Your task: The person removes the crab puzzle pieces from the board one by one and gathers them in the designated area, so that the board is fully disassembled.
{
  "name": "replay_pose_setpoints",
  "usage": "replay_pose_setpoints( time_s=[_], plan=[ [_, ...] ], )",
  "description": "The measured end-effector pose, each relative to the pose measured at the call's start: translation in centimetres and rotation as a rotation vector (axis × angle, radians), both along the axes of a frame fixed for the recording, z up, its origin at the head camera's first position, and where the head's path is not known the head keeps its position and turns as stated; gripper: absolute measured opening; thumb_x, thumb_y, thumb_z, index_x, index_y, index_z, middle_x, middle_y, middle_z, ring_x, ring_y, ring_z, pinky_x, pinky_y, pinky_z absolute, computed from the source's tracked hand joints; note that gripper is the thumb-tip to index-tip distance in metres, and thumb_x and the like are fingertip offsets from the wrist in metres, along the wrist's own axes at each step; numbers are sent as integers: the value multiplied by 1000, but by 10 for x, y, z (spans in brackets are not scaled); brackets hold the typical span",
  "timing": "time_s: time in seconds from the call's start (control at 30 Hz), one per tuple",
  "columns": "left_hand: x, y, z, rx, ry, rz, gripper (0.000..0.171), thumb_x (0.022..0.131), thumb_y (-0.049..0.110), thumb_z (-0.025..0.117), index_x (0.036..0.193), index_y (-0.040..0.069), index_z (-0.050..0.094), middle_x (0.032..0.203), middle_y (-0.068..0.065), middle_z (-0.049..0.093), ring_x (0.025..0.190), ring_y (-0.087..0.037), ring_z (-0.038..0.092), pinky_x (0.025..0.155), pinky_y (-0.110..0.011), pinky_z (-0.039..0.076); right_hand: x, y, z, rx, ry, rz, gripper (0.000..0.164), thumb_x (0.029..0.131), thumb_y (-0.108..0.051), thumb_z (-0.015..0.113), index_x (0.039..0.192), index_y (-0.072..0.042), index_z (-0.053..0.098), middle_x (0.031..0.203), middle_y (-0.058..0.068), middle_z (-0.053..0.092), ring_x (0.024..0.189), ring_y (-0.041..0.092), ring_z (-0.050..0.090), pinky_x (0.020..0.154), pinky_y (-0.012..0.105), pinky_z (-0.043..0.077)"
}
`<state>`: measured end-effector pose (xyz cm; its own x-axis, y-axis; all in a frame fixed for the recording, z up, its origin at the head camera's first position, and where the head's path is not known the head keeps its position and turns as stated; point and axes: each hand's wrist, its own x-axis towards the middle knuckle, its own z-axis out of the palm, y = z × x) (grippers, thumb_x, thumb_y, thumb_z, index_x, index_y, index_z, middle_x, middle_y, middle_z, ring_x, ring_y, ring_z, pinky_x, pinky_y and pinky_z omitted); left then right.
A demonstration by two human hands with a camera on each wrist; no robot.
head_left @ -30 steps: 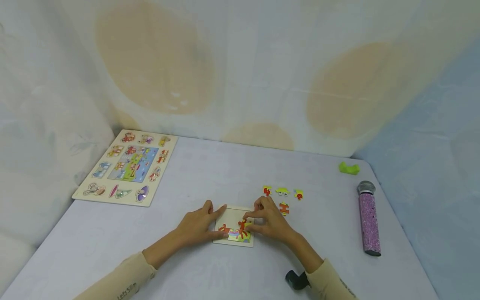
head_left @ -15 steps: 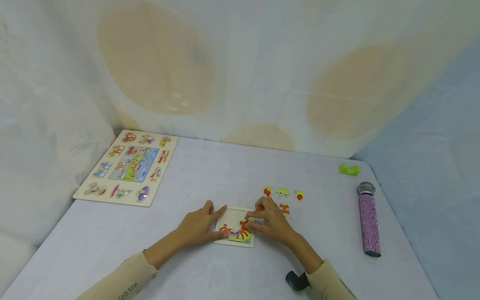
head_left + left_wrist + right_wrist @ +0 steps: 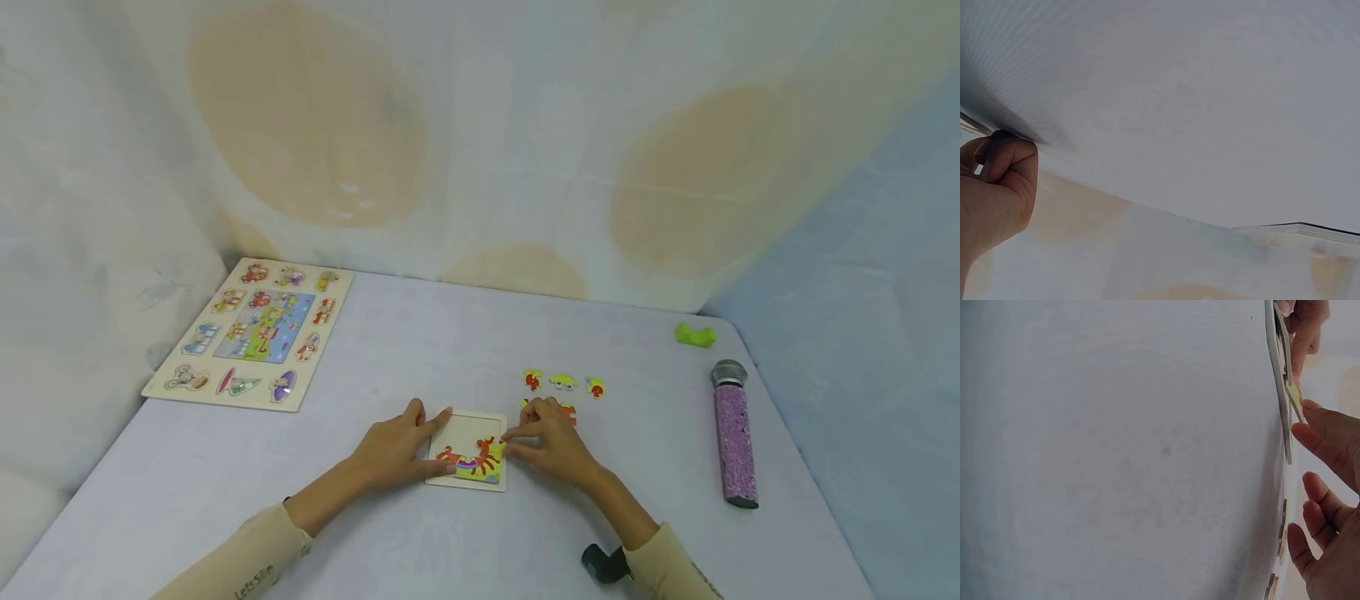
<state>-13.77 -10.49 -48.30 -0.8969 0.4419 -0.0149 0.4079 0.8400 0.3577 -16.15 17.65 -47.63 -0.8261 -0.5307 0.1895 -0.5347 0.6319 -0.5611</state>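
Note:
A small square puzzle tray (image 3: 465, 425) lies at the front middle of the table, with joined red, yellow and rainbow-patterned pieces (image 3: 472, 468) along its lower part. My left hand (image 3: 390, 450) holds the tray's left side, thumb over the lower pieces and index finger near the top corner. In the left wrist view the fingers (image 3: 1013, 156) are curled. At the right edge, my right hand (image 3: 551, 446) pinches a yellow puzzle piece (image 3: 1295, 397) between thumb and index finger. The right wrist view shows this piece tilted against the tray; its other fingers are spread.
Several loose puzzle pieces (image 3: 563, 382) lie beyond the right hand, one (image 3: 569, 413) partly covered by it. A larger picture board (image 3: 318, 367) is at back left. To the right are a glittery microphone (image 3: 735, 442) and a green object (image 3: 695, 335); a black object (image 3: 602, 564) is by the right sleeve.
My right hand has shifted a little right, showing more of the piece at the tray's right side and a loose piece's yellow edge behind the hand. The left hand stays on the tray.

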Motion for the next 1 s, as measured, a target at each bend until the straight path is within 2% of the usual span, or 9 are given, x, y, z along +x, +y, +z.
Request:
replay_pose_setpoints(
  time_s=[0.2,0.33,0.4,0.57,0.63,0.83,1.0],
  plan=[
    [0,0,2,-15,20,-14,83,81,63,71,148,18,49,97,0,39,66,-9,37,52,-22,30,0,-1,-2,-17,-36,-14,18,79,-20,84,96,-16,82,90,-3,50,93,12,37,80,31,35],
    [3,1,3,-28,76,-44,75,83,62,69,146,25,51,97,2,38,65,-7,36,52,-21,31,-1,-4,-3,-17,-51,-14,18,80,-22,84,97,-15,82,90,-3,49,94,12,37,80,31,35],
    [6,4,3,-40,128,-101,69,85,61,68,145,32,52,97,3,39,65,-7,37,51,-20,32,-2,-4,-4,-14,-51,-9,18,80,-22,84,96,-15,82,90,-2,49,94,12,36,80,31,35],
    [18,14,3,-79,287,-322,52,89,59,63,138,42,57,100,0,45,65,-6,40,48,-20,33,-3,-4,-5,-39,-45,6,17,79,-21,84,94,-14,82,91,-2,50,92,12,35,80,30,34],
    [21,17,3,-97,319,-366,49,90,59,62,137,44,57,103,-1,47,65,-7,41,47,-20,33,-3,-4,-6,-55,-38,18,16,79,-21,84,94,-14,82,91,-2,51,91,11,35,79,30,34],
    [22,21,1,-159,337,-368,50,91,60,60,139,48,53,108,-3,49,68,-10,47,47,-23,34,-4,-5,-7,-90,-18,44,16,79,-20,84,94,-13,82,89,0,51,89,13,36,77,29,33],
    [21,19,-1,-176,343,-387,51,91,61,58,140,49,51,109,-3,50,66,-9,45,46,-22,32,-4,-4,-5,-55,-38,46,26,80,-23,83,105,-17,80,94,-1,51,93,13,37,79,30,35]
  ],
)
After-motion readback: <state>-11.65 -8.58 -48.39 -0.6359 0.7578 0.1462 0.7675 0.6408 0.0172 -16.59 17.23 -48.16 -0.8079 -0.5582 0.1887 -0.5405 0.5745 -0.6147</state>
